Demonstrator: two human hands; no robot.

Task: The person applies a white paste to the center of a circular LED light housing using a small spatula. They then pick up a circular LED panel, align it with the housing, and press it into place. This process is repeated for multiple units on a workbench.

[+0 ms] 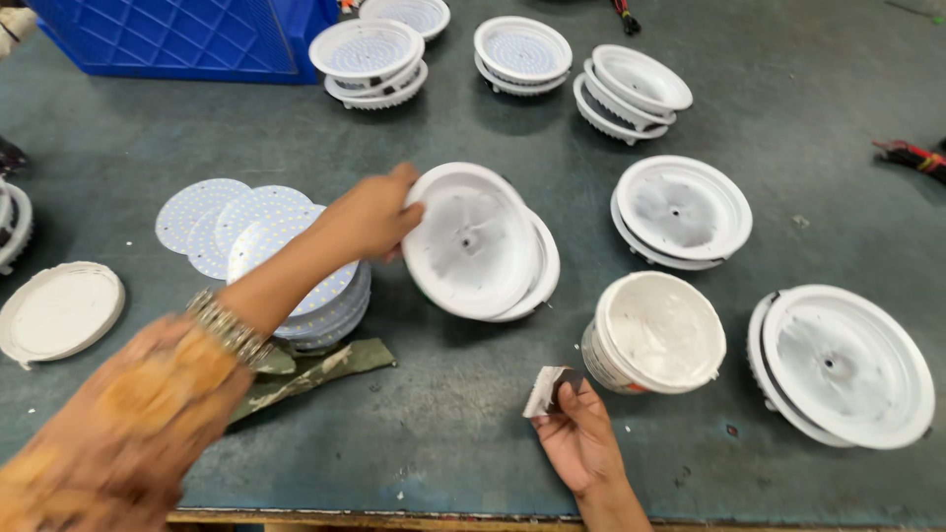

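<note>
- The blue crate (187,37) at eleven o'clock is cut off by the top edge.
- The left forearm hides part of the stack of round LED boards (315,300).
- A white housing (12,225) at nine o'clock is cropped by the left edge.
- Red wiring (912,156) at three o'clock runs out of view.
- The small card (548,389) in the right hand (581,438) is too blurred to identify.

White lamp housings (473,241), blue lattice-patterned crate (187,37), grey-green table (443,414), orange patterned sleeve (128,424).

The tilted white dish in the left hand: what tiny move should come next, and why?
Probably lay the white dish flat. The left hand tips it up by its rim, its grey-smeared inside showing. The right hand holds a small card scraper beside the open tub of white paste, so spreading looks likely.
</note>
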